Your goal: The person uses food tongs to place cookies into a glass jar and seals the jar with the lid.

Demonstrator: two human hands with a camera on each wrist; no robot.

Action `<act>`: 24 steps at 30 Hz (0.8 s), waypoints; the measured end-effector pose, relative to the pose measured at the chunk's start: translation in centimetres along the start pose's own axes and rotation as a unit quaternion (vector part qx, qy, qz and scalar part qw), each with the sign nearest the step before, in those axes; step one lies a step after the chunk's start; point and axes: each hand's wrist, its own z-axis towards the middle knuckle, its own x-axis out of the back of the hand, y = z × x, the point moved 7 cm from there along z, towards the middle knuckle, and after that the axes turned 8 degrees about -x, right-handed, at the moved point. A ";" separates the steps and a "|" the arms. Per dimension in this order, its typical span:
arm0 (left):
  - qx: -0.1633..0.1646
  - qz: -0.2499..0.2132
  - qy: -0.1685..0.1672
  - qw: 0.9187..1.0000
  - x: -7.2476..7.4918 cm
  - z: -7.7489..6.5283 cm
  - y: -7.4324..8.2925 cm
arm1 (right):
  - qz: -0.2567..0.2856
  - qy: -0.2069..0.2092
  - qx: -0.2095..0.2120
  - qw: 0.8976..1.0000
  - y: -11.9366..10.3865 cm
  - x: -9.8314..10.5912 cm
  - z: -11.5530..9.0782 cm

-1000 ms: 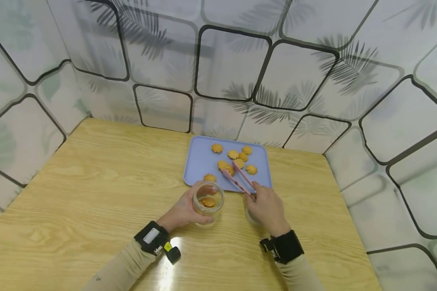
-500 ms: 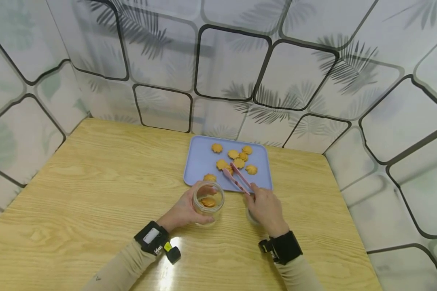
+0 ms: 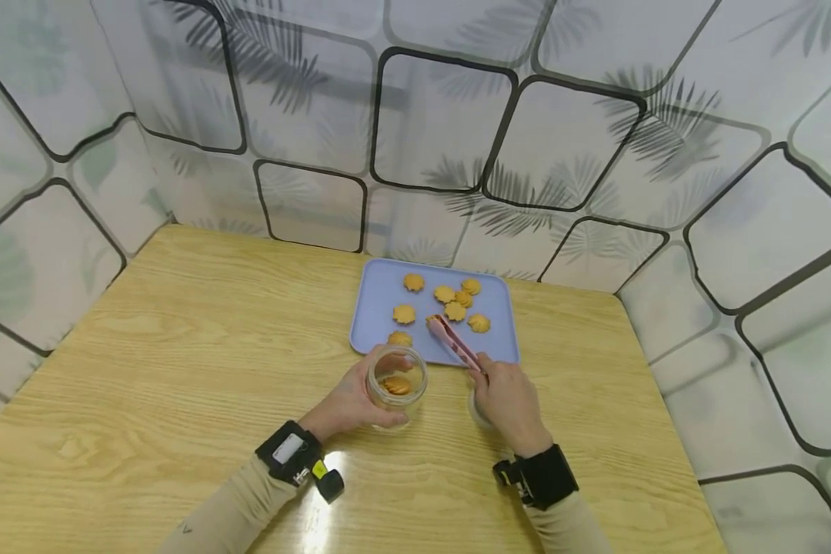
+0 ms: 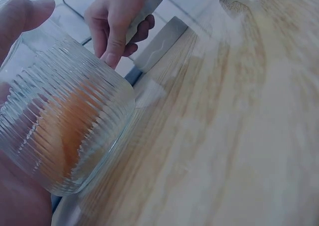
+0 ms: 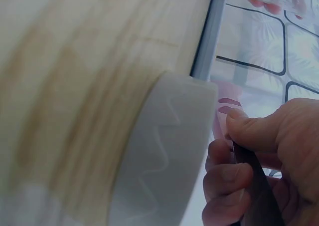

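My left hand (image 3: 352, 400) holds a clear ribbed glass jar (image 4: 105, 89), with its thumb and fingers around the sides. Golden scalloped cookies (image 3: 396, 385) lie inside the jar. Pink tongs (image 3: 453, 340) are gripped in my right hand (image 3: 508, 400), and their arms are pressed together. At the tips, over the tray, part of a cookie (image 3: 432, 318) shows between the tong ends. Just left of them lies a single cookie (image 3: 404, 314), flat on the blue tray (image 3: 381, 281).
Several more cookies (image 3: 455, 311) are spread over the tray, some overlapping. One cookie (image 3: 399, 338) is near the front edge, close behind the jar. A low white round container (image 5: 159, 156) stands on the wooden table (image 3: 201, 331) beneath my right hand. A patterned curtain surrounds the table's back and sides.
The tongs' arms have come together around a cookie. The cookie beside it has shifted left and now lies apart. My left hand and the jar stay in place.
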 end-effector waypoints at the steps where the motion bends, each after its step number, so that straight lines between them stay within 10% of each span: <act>1: -0.001 0.001 0.000 1.000 0.0 0.0 0.0 | 0.000 -0.001 0.001 1.000 0.0 0.0 -0.1; 24: -0.006 0.010 0.002 1.000 0.1 0.0 0.0 | 0.074 0.043 0.075 0.993 -1.7 2.9 -2.3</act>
